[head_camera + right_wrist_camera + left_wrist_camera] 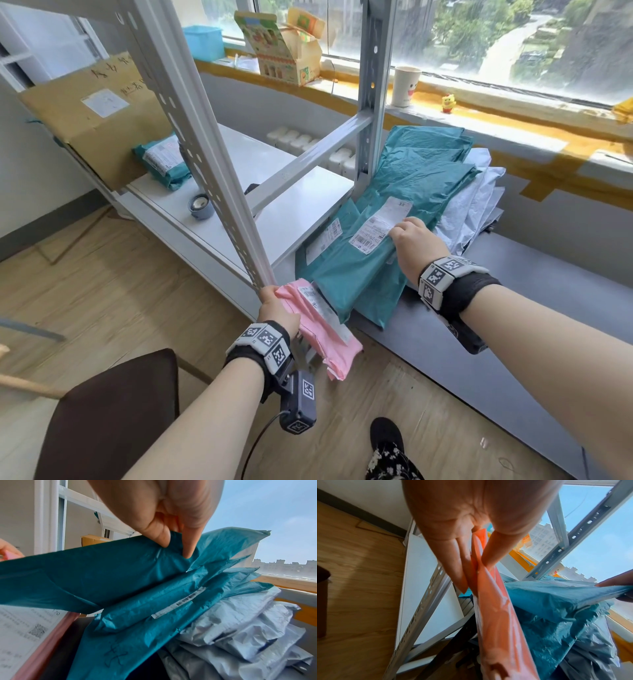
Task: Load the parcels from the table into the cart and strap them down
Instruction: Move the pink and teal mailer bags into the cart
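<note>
My left hand (274, 301) pinches the upper end of a pink parcel (318, 329) with a white label, between thumb and fingers (458, 566); the pink parcel (496, 622) hangs down beside the rack's foot. At the right edge of the top teal parcel (359, 270), near its label, my right hand (411, 236) grips and lifts the bag. Fingers (161, 536) pinch the teal plastic (102, 574). More teal parcels (428, 161) and pale grey parcels (476, 205) lie stacked beneath on a grey flat surface (496, 308) under the window.
A slotted metal rack upright (205, 154) slants just left of the pile. Its white shelf (274, 178) carries a tape roll (200, 205), a teal parcel (164, 161) and a cardboard box (89, 113). A dark seat (113, 411) stands at lower left on the wooden floor.
</note>
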`<state>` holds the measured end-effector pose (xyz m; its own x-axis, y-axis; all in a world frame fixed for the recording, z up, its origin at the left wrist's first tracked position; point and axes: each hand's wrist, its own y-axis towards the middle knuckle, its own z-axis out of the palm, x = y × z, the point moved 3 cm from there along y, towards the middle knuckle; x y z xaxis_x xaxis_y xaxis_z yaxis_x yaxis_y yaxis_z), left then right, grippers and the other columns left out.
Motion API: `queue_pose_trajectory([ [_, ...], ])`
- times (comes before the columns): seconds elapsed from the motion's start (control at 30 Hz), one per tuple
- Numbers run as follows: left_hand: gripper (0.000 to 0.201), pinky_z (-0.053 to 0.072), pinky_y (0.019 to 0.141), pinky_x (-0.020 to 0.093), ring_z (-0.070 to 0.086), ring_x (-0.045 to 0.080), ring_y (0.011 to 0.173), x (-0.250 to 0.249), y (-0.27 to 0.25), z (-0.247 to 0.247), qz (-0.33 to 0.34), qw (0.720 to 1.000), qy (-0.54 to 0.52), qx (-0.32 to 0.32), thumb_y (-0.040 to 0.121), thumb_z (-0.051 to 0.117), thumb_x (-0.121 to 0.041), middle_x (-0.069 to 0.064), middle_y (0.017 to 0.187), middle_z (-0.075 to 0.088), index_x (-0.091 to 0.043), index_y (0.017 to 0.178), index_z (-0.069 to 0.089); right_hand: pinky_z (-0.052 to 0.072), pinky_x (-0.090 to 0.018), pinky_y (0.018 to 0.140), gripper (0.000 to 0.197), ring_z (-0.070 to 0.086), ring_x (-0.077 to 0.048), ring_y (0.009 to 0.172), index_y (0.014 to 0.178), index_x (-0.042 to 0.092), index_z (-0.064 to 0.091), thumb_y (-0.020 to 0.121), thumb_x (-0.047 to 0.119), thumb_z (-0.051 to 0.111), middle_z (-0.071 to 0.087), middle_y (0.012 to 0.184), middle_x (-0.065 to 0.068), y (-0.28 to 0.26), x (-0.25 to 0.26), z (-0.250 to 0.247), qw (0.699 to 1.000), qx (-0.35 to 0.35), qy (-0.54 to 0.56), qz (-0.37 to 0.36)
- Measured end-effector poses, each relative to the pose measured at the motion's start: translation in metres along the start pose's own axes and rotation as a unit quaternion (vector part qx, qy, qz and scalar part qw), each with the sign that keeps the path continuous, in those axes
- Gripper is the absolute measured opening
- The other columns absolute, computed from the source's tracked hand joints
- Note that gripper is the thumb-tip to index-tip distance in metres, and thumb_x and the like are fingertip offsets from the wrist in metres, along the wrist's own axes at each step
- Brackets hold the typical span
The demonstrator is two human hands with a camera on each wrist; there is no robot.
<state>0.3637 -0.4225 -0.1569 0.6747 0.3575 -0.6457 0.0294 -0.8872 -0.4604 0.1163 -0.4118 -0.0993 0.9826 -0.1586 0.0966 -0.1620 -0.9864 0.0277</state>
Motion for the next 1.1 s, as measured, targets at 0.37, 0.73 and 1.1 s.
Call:
queue_pose_trajectory([
  [0.37, 0.054, 0.055, 0.074, 0.041, 0.06, 0.029, 0.088, -0.06, -0.009, -0.017, 0.182, 0.919, 0.339, -0.082, 0.091, 0.048, -0.011, 0.009, 0.094, 0.059, -0.025, 0.13, 0.013, 0.052, -0.034, 0.087, 0.027, 0.036, -0.023, 0.126, 0.109, 0.003, 0.057, 0.088, -0.005, 0.043, 0.055, 0.118, -0.007, -0.008, -0.008, 0.003, 1.0, -0.004, -0.022, -0.012],
  [0.73, 0.019, 0.041, 0.082, 0.034, 0.045, 0.027, 0.112, -0.125, -0.013, 0.001, 0.252, 0.944, 0.176, -0.12, 0.091, 0.045, -0.012, 0.008, 0.114, 0.047, -0.008, 0.105, 0.057, 0.047, -0.036, 0.096, 0.03, 0.037, -0.025, 0.129, 0.114, 0.001, 0.059, 0.087, -0.003, 0.046, 0.056, 0.121, -0.009, -0.007, -0.027, 0.016, 0.998, -0.033, -0.007, -0.046],
  [1.1, 0.073, 0.04, 0.103, 0.041, 0.049, 0.026, 0.12, -0.109, -0.029, 0.08, 0.351, 0.859, 0.373, 0.027, 0.086, 0.063, -0.027, 0.002, 0.151, 0.002, -0.026, 0.146, 0.021, 0.059, -0.036, 0.056, 0.039, 0.07, -0.034, 0.087, 0.075, -0.002, 0.072, 0.041, -0.01, 0.087, 0.07, 0.08, -0.012, -0.016, -0.034, 0.021, 0.989, -0.09, 0.012, -0.117],
])
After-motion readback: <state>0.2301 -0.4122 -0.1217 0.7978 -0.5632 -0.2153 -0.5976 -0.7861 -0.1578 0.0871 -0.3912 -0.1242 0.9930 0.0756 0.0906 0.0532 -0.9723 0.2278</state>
